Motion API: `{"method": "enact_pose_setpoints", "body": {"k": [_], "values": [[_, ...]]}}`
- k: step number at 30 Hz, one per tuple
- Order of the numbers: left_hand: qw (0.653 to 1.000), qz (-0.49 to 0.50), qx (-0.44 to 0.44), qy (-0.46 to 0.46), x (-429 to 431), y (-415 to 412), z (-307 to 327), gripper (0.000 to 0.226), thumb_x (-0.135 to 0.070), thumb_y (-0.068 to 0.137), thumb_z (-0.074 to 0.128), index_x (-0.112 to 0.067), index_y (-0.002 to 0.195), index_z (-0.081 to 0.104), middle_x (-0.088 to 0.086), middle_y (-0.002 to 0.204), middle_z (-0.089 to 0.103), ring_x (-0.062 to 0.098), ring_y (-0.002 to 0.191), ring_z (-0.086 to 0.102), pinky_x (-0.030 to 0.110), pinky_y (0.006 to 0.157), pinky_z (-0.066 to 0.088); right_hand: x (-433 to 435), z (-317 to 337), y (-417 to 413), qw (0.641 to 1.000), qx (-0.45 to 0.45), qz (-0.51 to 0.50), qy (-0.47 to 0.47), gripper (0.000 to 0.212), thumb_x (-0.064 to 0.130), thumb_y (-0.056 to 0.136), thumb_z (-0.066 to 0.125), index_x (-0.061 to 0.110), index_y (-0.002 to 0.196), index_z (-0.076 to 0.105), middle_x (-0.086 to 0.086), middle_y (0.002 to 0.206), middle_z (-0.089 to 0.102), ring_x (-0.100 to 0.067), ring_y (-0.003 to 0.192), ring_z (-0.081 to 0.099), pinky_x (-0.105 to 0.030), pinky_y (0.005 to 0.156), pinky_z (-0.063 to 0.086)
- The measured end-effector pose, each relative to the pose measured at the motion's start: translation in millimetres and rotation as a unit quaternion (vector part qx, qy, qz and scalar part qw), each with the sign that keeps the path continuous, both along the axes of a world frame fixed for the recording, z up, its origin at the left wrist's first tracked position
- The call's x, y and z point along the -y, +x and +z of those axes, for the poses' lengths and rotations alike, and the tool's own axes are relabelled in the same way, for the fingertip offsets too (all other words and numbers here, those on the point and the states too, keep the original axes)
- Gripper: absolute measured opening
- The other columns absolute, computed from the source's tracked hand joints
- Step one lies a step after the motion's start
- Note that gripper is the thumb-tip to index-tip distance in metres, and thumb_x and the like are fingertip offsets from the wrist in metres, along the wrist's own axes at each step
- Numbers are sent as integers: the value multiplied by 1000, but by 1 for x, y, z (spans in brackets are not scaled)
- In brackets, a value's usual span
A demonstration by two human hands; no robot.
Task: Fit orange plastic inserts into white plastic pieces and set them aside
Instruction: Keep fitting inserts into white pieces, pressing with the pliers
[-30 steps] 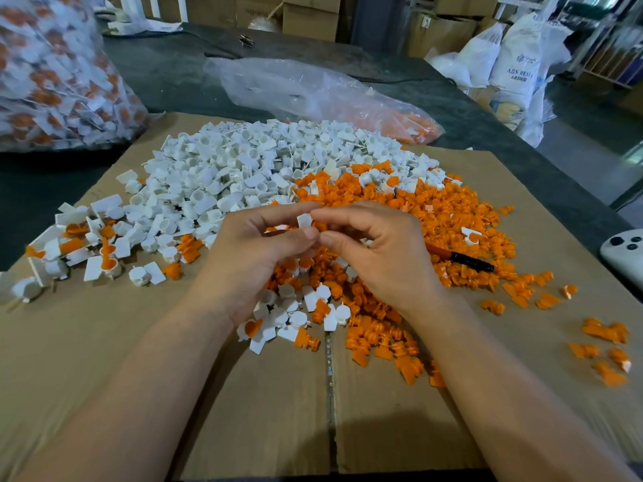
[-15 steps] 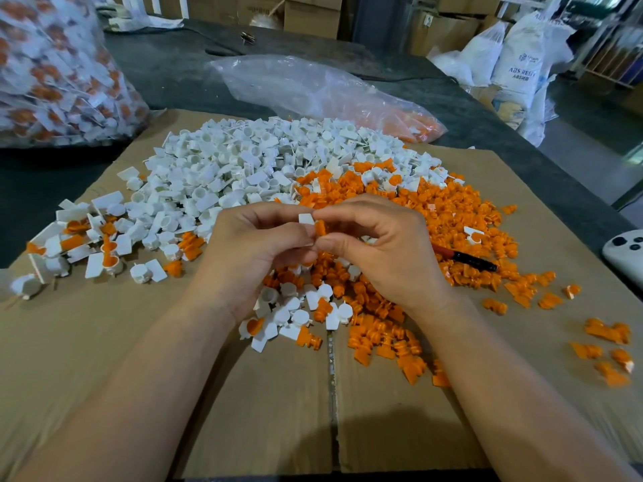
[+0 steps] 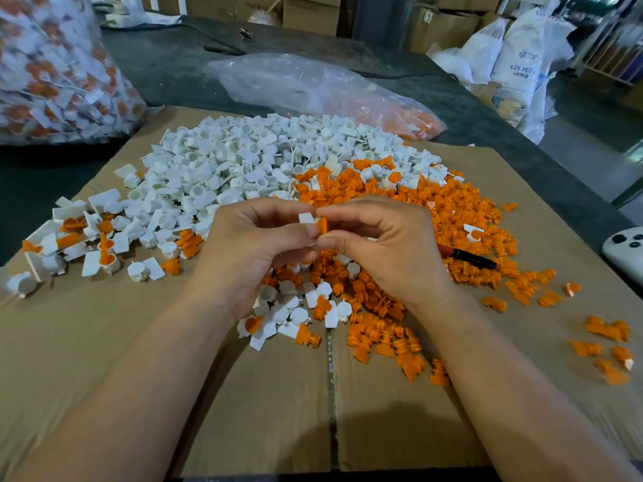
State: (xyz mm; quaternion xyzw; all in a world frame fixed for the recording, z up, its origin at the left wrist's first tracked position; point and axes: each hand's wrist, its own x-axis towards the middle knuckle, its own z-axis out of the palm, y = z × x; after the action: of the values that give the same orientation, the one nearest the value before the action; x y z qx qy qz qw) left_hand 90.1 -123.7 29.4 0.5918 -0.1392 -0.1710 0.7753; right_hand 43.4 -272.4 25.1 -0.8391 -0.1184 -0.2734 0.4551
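- I see both forearms reaching in over the cardboard (image 3: 243, 412), with the left hand (image 3: 250, 252) and right hand (image 3: 382, 252) meeting above its middle.
- The left fingers pinch a white piece (image 3: 307, 218); the right fingers pinch an orange insert (image 3: 323, 225) that touches that piece.
- The white heap (image 3: 243, 161) covers the cardboard's far left, the orange heap (image 3: 452, 217) its far right, with a pen (image 3: 466, 256) lying in it.

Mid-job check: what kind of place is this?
Probably a factory or warehouse assembly bench: heaps of white pieces and orange inserts on cardboard, stacked cartons behind, resin sacks at right.
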Motion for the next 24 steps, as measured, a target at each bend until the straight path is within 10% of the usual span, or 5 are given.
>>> {"method": "enact_pose_setpoints", "body": {"k": [24], "values": [[999,22,4,36,1,2,0,31,12,68,67,-15,53,71,5,54,65,19,47,62,21,47,53,0,-1,0,999,24,24,-39,33,11,72,71,16,103,62,3,84,63,-10,77,62,-20,71,52]]}}
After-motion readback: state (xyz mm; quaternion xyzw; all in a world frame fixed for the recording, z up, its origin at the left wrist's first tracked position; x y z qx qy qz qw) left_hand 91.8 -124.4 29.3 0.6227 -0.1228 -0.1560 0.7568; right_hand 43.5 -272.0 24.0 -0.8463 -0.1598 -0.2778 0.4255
